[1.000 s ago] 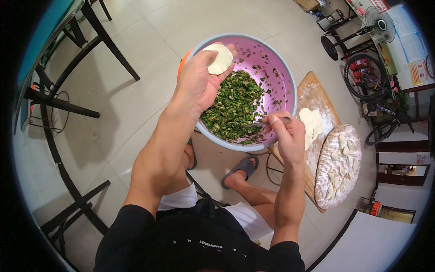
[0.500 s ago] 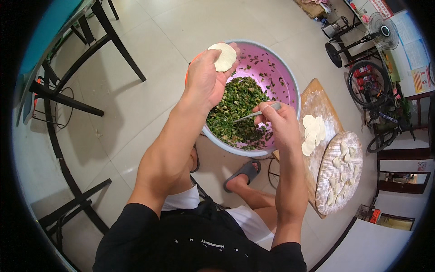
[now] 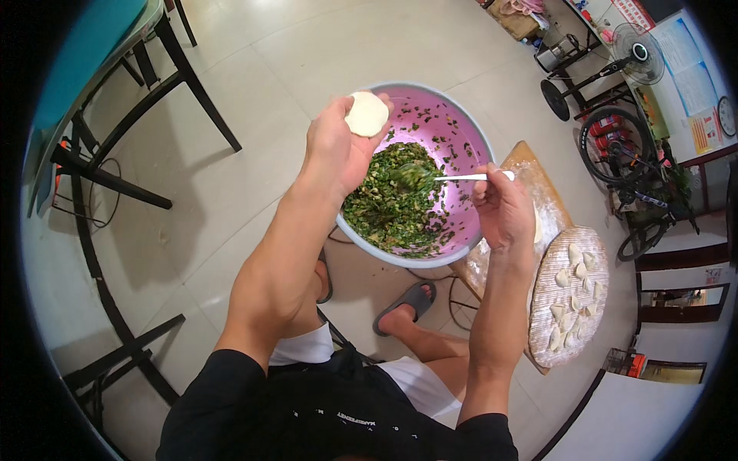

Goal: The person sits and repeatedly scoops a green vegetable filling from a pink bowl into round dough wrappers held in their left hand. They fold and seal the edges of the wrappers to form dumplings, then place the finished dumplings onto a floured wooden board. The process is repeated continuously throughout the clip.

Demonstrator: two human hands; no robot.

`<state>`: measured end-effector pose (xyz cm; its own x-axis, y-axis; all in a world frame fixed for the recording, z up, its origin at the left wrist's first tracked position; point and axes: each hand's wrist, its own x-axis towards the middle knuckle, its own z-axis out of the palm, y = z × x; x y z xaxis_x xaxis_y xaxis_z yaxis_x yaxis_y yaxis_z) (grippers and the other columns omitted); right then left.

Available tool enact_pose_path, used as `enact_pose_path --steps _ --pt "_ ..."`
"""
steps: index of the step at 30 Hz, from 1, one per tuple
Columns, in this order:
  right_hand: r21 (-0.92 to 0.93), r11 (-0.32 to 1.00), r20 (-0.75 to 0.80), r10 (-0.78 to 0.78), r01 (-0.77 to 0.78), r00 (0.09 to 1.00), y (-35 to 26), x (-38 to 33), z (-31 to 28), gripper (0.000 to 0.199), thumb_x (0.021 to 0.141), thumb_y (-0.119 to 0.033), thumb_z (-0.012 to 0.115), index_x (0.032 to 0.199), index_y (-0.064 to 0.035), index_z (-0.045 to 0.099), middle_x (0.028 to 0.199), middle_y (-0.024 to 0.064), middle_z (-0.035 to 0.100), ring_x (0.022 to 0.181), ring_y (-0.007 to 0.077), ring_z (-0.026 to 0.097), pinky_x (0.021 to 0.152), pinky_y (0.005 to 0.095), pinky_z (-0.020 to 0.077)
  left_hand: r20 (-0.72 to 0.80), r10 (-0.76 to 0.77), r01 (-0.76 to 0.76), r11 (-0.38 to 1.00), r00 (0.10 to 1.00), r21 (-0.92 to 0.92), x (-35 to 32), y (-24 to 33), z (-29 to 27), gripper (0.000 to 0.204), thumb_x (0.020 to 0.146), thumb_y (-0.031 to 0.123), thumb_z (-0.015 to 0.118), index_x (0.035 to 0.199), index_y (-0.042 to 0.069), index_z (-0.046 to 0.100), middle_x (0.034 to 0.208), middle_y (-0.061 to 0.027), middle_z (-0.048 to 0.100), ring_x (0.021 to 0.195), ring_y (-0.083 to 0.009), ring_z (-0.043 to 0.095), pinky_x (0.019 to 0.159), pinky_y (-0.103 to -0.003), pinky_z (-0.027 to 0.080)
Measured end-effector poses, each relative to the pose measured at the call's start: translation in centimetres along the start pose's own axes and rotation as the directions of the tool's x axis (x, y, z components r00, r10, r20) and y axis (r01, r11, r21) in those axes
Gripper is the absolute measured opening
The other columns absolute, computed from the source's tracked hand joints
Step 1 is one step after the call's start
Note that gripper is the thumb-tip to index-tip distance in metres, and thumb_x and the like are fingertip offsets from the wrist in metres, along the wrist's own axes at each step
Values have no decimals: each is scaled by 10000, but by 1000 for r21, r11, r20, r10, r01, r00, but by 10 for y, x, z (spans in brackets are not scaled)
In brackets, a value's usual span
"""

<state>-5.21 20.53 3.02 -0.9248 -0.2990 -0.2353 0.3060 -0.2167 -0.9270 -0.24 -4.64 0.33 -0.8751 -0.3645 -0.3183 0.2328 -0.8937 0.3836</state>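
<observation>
My left hand (image 3: 340, 146) holds a round, pale dumpling wrapper (image 3: 367, 114) over the far left rim of a large basin (image 3: 470, 147), pink inside with a pale blue rim. Chopped green filling (image 3: 392, 211) covers much of the basin's bottom, with bits stuck to the wall. Between the thumb and fingers of my right hand (image 3: 503, 211) is the handle of a spoon (image 3: 460, 177). The spoon's bowl lies at the top of the filling and looks coated with green. How much filling it carries cannot be made out.
Right of the basin lies a floured wooden board (image 3: 542, 184), partly behind my right hand. A round ridged tray (image 3: 542, 338) with several folded dumplings overlaps it. A black-legged chair (image 3: 192, 77) stands at the left. A fan (image 3: 600, 69) and a bicycle (image 3: 619, 150) are at the far right.
My right hand has moved right and slightly down, drawing the spoon up to the filling's surface. It now hides most of the wrappers on the board. The left hand keeps its wrapper.
</observation>
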Motion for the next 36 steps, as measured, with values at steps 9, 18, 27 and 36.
enact_pose_path --steps 9,18,27,36 --pt "-255 900 -84 -384 353 920 -21 -6 -8 229 1007 -187 617 989 19 714 772 59 707 719 110 642 709 230 469 123 -327 330 944 937 -4 -28 -48 8 402 1098 207 280 1336 -71 447 1331 -239 563 1229 -349 575 1049 -499 495" --pt "-671 142 406 -751 727 521 -9 -45 26 82 906 -42 711 969 1 743 812 67 731 738 197 623 681 306 503 172 -363 364 931 916 24 -32 -55 6 415 1103 209 287 1331 -102 440 1319 -250 556 1231 -358 576 1076 -485 501" --pt "-531 326 293 -795 782 531 -5 -46 5 136 958 -73 674 1021 35 728 888 98 719 809 196 651 737 303 517 282 -459 478 878 843 -1 -36 -49 11 486 1109 265 252 1350 -117 432 1322 -292 566 1218 -400 601 1042 -473 538" --pt "-354 586 267 -684 729 679 -8 -38 -15 180 992 -100 645 1043 59 711 905 126 704 808 182 651 787 293 520 344 -481 493 868 807 56 -33 -45 6 493 1110 280 241 1349 -102 441 1323 -277 573 1201 -388 610 1043 -462 537"
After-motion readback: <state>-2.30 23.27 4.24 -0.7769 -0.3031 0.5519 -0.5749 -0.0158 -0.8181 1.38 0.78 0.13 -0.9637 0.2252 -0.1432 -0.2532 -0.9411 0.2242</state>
